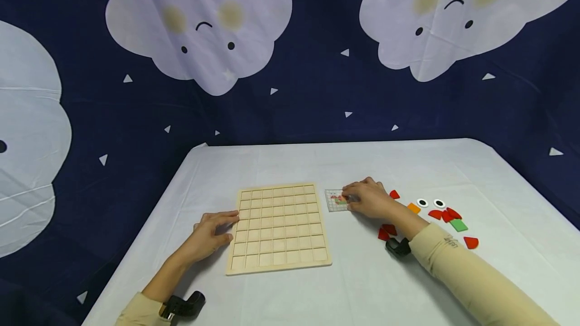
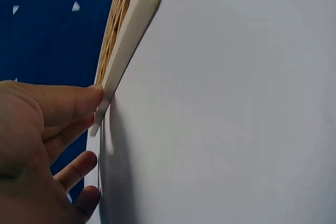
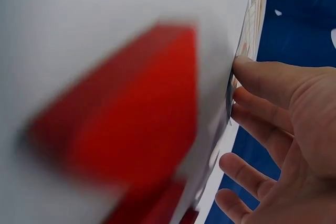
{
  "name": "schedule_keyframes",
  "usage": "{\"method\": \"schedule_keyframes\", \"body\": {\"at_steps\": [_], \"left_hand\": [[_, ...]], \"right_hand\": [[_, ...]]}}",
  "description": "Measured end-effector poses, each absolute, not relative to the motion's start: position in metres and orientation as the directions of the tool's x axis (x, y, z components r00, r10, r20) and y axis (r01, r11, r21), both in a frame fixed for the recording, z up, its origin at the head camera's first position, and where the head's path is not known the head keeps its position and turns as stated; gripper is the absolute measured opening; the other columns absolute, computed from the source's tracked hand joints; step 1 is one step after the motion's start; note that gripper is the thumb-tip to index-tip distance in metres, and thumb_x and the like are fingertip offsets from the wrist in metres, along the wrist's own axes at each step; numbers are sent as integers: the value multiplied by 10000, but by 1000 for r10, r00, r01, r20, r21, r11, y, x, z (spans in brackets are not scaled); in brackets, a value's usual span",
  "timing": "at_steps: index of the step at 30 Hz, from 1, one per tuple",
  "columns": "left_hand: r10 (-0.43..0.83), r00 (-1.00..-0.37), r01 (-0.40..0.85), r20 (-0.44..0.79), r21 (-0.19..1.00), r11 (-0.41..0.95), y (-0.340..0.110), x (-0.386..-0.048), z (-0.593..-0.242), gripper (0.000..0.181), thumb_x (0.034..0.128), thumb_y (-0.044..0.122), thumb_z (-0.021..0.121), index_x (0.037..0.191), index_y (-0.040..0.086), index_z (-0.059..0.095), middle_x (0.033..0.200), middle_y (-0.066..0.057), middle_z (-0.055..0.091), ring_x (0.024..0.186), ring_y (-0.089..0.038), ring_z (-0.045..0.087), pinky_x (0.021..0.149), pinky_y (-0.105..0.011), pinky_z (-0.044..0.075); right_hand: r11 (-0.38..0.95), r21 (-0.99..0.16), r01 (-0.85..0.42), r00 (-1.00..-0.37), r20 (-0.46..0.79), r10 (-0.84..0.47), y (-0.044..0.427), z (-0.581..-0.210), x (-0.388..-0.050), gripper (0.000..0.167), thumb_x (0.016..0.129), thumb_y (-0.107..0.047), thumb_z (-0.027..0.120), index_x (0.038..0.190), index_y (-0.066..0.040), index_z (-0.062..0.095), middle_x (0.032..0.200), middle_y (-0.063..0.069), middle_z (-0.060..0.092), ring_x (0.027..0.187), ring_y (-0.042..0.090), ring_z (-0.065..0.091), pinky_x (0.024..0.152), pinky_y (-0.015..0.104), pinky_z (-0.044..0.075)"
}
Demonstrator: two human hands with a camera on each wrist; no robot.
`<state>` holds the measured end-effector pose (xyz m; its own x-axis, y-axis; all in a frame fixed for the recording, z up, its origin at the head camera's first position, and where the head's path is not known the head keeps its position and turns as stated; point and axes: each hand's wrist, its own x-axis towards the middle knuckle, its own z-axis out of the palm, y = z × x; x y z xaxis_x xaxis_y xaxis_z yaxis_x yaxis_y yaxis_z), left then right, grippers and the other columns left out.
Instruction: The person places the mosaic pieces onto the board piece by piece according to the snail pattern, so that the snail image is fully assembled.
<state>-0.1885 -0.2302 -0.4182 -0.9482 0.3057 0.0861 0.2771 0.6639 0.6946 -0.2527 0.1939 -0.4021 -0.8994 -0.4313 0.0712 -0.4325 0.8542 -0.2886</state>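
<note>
The square wooden grid board (image 1: 278,228) lies flat on the white table, its cells bare. My left hand (image 1: 210,235) touches the board's left edge with thumb and fingertips; in the left wrist view the left hand (image 2: 47,129) has its thumb against the rim (image 2: 126,51), other fingers loosely spread. Right of the board is a small printed card (image 1: 335,200) with a grid and coloured picture. My right hand (image 1: 369,197) covers its right end. In the right wrist view the right hand (image 3: 294,114) pinches the card (image 3: 245,40) between thumb and fingers, the lower fingers loose.
Around the right forearm lie several red pieces (image 1: 471,242), an orange piece (image 1: 413,208), a green piece (image 1: 458,225) and two round eye pieces (image 1: 422,202). A blurred red piece (image 3: 142,108) is close to the right wrist camera. Behind the table hangs a dark blue cloud-print cloth (image 1: 312,74).
</note>
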Motion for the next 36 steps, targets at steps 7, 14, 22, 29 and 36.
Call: {"method": "schedule_keyframes", "body": {"at_steps": [7, 14, 22, 29, 36], "left_hand": [[309, -947, 288, 92, 674, 680, -199, -189, -423, 434, 807, 61, 675, 1237, 66, 614, 1399, -50, 518, 1237, -277, 363, 847, -396, 185], [306, -947, 287, 95, 677, 677, -173, -190, -422, 433, 798, 64, 688, 1226, 76, 624, 1392, -17, 529, 1223, -251, 373, 860, -423, 183], [301, -947, 293, 109, 676, 676, -147, -192, -421, 428, 790, 81, 698, 1213, 77, 636, 1374, 2, 547, 1192, -233, 395, 877, -439, 188], [321, -940, 312, 117, 677, 667, -133, -191, -422, 424, 791, 97, 704, 1210, 83, 638, 1369, 0, 551, 1182, -228, 408, 869, -439, 210], [313, -942, 309, 119, 671, 674, -126, -191, -422, 427, 784, 103, 710, 1206, 96, 642, 1368, 17, 552, 1188, -221, 411, 869, -431, 217]], "right_hand": [[859, -305, -411, -910, 78, -407, 223, -404, -248, 373, 841, -214, 676, 1203, -125, 655, 1324, 89, 583, 1151, 376, 465, 786, 453, 334], [869, -324, -374, -926, 73, -371, 250, -404, -244, 374, 840, -201, 675, 1204, -116, 654, 1329, 103, 578, 1146, 379, 460, 796, 448, 323], [877, -332, -347, -934, 43, -354, 268, -403, -243, 374, 846, -190, 658, 1210, -103, 649, 1328, 116, 575, 1146, 366, 444, 795, 423, 314], [880, -344, -327, -939, 17, -342, 278, -404, -242, 382, 853, -192, 652, 1223, -100, 640, 1338, 124, 564, 1157, 374, 433, 833, 472, 313], [884, -358, -300, -949, 16, -315, 283, -404, -243, 386, 847, -188, 661, 1225, -110, 640, 1344, 111, 561, 1156, 358, 433, 821, 429, 293]]}}
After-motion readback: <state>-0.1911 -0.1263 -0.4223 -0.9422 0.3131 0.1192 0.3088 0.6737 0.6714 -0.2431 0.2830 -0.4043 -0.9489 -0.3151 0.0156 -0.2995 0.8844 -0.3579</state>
